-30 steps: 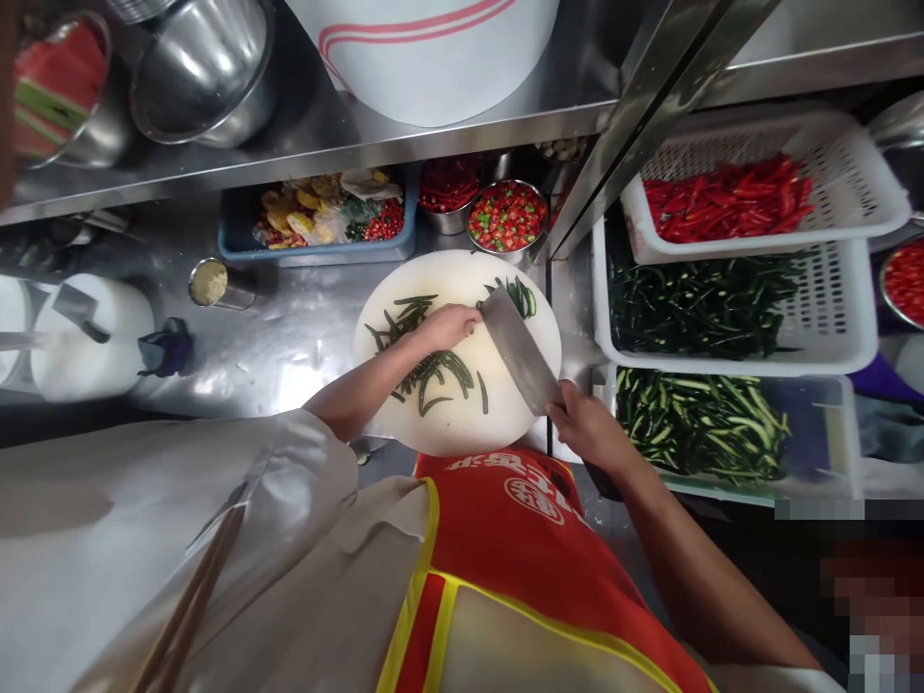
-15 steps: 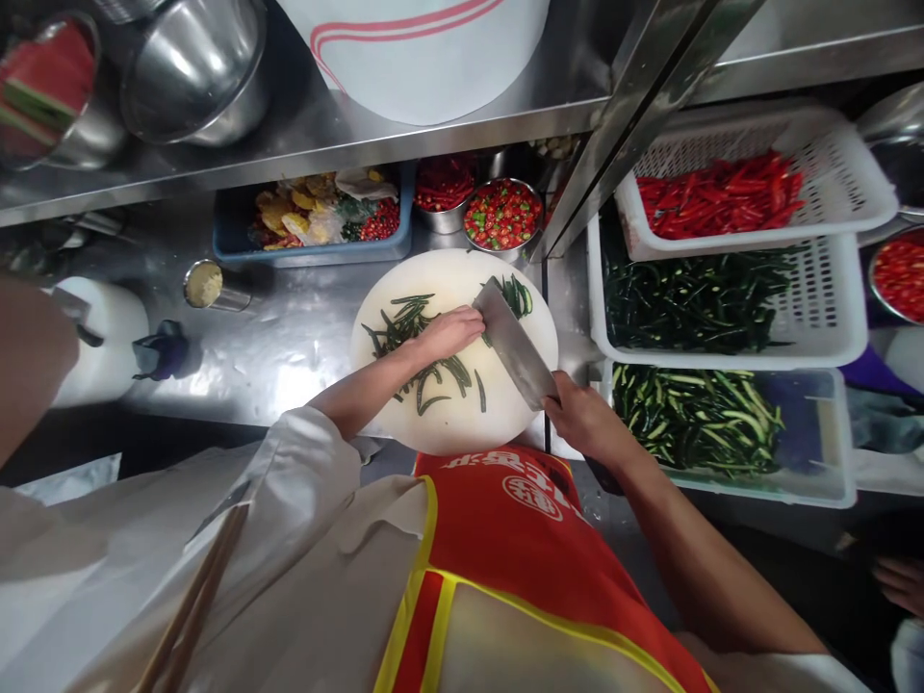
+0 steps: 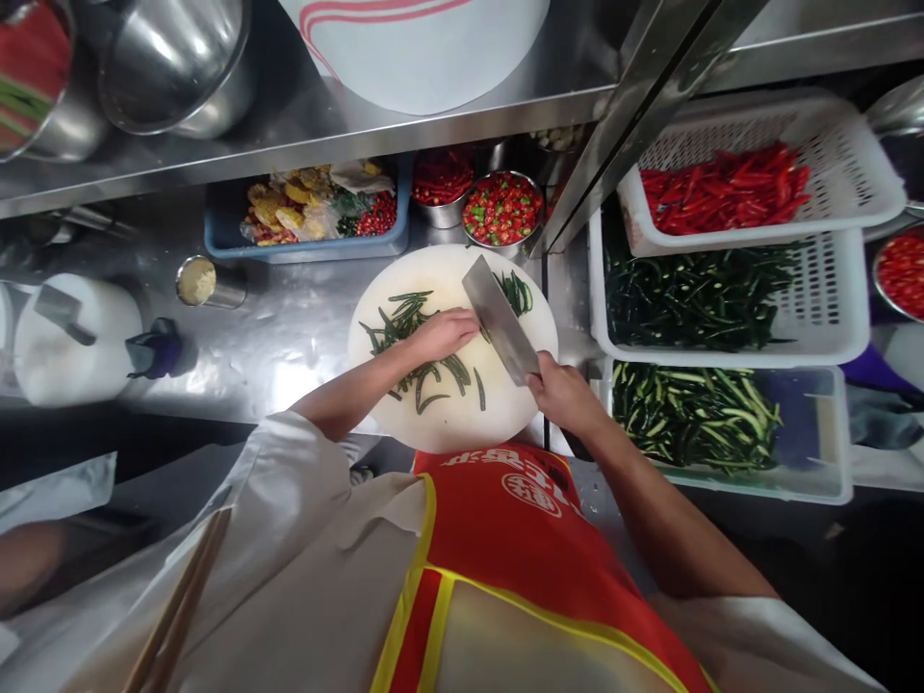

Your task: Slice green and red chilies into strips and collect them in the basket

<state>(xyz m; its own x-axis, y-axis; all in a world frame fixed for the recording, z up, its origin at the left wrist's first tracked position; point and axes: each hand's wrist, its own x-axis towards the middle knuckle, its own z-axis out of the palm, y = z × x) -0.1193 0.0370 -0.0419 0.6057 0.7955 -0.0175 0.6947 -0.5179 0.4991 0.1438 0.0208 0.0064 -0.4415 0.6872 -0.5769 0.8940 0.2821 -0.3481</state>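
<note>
One red apron with yellow trim (image 3: 498, 539) is hanging nearest, just short of one round off-white cutting board (image 3: 462, 435). Two bare hands are working over it. The right hand (image 3: 567, 390) is wrapping its fingers around one broad rectangular steel cleaver (image 3: 500, 322), whose blade is slanting across the board. The left hand (image 3: 449, 334) is holding its fingers close together just beside the blade; whether they are pinching a pepper underneath, I cannot tell.

The cutting seems to be partly through. Long, thin, dark-green peppers (image 3: 456, 370) are lying in a loose spread around the left hand, apparently left to cut; they are overlapping too much for counting, though one single pepper (image 3: 480, 390) is lying apart on their right. Beyond the blade, one small cluster of green pieces (image 3: 516, 292) is resting on the board, seemingly done, also too crowded to count.

On the right, one clear plastic box (image 3: 808, 414) is holding green strips; past it, two white perforated plastic baskets (image 3: 852, 173) are holding dark-green and red peppers. Behind the board, one blue rectangular tray (image 3: 310, 252) is standing, and one white tub with red stripes (image 3: 425, 67) is sitting above.
</note>
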